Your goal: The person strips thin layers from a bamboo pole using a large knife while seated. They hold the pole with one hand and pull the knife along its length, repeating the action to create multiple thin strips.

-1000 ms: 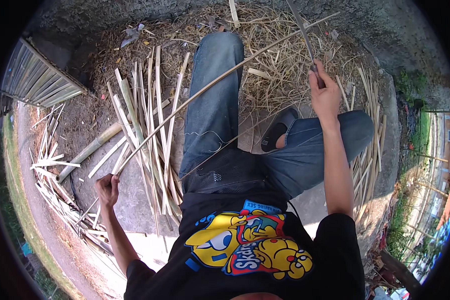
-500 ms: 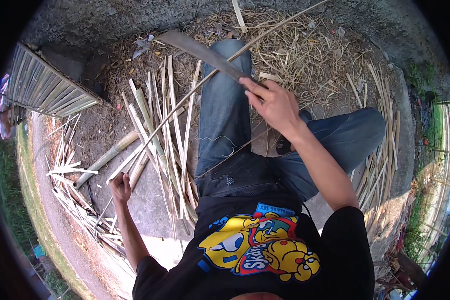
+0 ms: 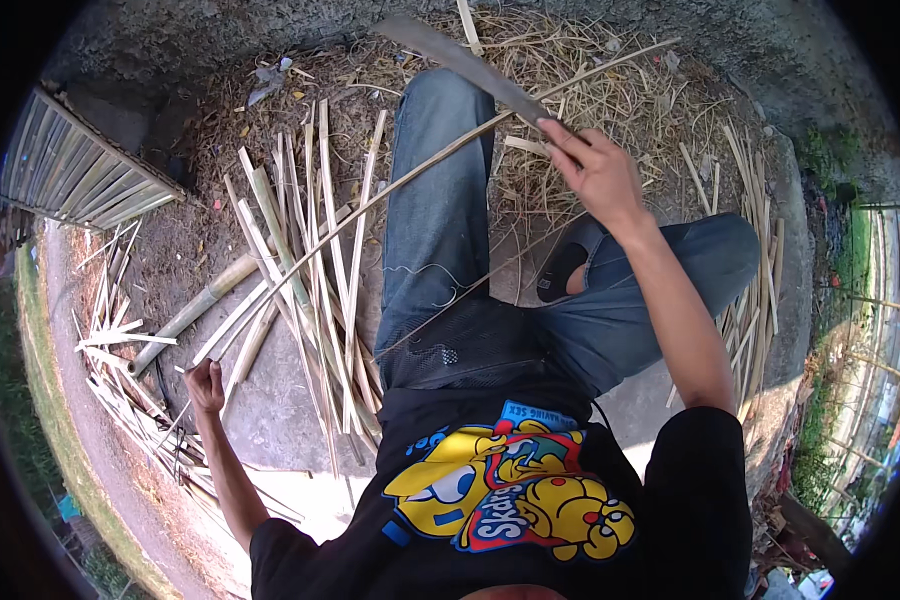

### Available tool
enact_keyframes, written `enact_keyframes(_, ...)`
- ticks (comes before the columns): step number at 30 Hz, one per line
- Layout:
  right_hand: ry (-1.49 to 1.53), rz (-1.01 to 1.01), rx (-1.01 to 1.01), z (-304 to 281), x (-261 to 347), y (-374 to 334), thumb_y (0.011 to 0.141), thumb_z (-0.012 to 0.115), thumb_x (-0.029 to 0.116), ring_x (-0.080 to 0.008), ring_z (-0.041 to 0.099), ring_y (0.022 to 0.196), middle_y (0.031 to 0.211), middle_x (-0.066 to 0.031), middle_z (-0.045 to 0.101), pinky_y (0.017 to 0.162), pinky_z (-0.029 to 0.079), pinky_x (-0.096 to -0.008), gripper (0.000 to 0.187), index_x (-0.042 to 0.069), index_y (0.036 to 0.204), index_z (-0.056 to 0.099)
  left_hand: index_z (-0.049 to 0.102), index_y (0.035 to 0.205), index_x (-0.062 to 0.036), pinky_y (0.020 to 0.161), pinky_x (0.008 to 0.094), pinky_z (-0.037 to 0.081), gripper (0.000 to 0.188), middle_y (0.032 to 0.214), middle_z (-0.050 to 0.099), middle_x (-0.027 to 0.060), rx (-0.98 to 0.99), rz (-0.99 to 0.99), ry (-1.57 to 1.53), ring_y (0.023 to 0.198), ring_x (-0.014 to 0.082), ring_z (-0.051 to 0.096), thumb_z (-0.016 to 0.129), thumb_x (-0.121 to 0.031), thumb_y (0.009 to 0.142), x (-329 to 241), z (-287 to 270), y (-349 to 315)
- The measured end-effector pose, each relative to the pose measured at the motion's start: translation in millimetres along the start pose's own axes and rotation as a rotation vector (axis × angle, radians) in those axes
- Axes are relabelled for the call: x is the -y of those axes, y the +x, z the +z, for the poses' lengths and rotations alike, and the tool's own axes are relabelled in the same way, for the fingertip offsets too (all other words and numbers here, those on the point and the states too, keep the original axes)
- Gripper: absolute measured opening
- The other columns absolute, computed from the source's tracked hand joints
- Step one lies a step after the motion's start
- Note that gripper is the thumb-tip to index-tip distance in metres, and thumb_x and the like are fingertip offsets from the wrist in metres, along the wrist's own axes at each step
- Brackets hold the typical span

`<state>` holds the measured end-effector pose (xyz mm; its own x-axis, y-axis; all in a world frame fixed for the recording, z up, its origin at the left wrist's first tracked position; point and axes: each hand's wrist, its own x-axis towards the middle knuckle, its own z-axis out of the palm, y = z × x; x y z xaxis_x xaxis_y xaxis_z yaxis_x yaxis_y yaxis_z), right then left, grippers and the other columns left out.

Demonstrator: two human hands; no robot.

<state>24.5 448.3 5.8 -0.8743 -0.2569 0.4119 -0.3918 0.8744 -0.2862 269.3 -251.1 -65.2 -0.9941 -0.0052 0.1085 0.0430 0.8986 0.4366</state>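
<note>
My left hand (image 3: 205,386), at the left, is closed on the near end of a long thin bamboo strip (image 3: 410,177). The strip slants up to the right across my raised knee, its far end above the litter of shavings. My right hand (image 3: 602,180) grips the handle of a machete (image 3: 465,68), the wide blade pointing up and left. Near the handle, the blade crosses the strip and appears to touch it. A thin strand (image 3: 450,290) curls over my thigh.
Split bamboo strips (image 3: 320,250) lie heaped to the left, beside a bamboo pole (image 3: 195,312). More strips (image 3: 760,270) lie at the right. Curly shavings (image 3: 580,110) cover the ground ahead, below a rough wall (image 3: 270,40). A slatted bamboo panel (image 3: 90,165) leans far left.
My right hand and the machete have shifted right and slightly down, along the strip. My left hand has moved a little left and down, and the strip's far end sits lower.
</note>
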Motion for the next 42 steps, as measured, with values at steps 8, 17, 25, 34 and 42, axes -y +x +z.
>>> enact_keyframes(8,0.005,0.524,-0.392,-51.5,-151.9,5.5,0.099,0.065,0.033,-0.0158,0.068,0.072,0.086,-0.0093,0.074,0.070,0.052,-0.0297,0.039,0.015,0.133,0.067,0.041,0.065,-0.0016,0.052,0.0492,0.030,0.052,0.055,0.037,0.0209,0.055,-0.017,0.159,0.050,0.0422,0.042,0.041,-0.036,0.105,57.3,-23.8,-49.3)
enact_keyframes(17,0.298,0.430,-0.288,-37.1,-45.5,15.8,0.098,0.068,0.022,-0.0030,0.055,0.068,0.085,-0.0030,0.072,0.062,0.045,-0.0237,0.039,0.014,0.137,0.065,0.049,0.061,-0.0003,0.050,0.0391,0.026,0.059,0.052,0.041,0.0099,0.025,-0.098,-0.096,0.048,0.0201,0.039,0.052,-0.043,0.102,-3.9,18.0,25.3)
enact_keyframes(25,0.785,0.349,-0.481,-39.4,17.4,5.0,0.102,0.062,0.017,-0.0020,0.051,0.065,0.085,0.0010,0.064,0.057,0.040,-0.0209,0.050,0.000,0.147,0.050,0.043,0.062,-0.0085,0.053,0.0302,0.023,0.053,0.058,0.040,-0.0022,-0.406,-0.079,-0.596,0.054,0.0093,0.033,0.053,-0.037,0.105,-36.9,8.2,109.2)
enact_keyframes(34,1.162,0.353,-0.460,-50.5,79.5,6.1,0.099,0.065,0.015,-0.0017,0.051,0.056,0.076,0.0020,0.060,0.049,0.040,-0.0194,0.039,-0.002,0.133,0.057,0.044,0.074,-0.0099,0.054,0.0308,0.029,0.048,0.063,0.036,-0.0007,-1.423,0.178,-0.913,0.056,0.0137,0.032,0.044,-0.043,0.109,-193.4,-158.0,195.3)
enact_keyframes(42,1.356,0.345,-0.260,-31.5,122.9,4.3,0.091,0.075,0.013,-0.0044,0.056,0.051,0.069,0.0023,0.059,0.044,0.041,-0.0218,0.032,0.001,0.116,0.059,0.058,0.122,0.0058,0.104,0.0504,0.054,0.050,0.121,0.066,0.0263,-0.948,0.253,-1.000,0.123,0.0385,0.061,0.034,-0.037,0.111,-376.5,-50.0,248.0)
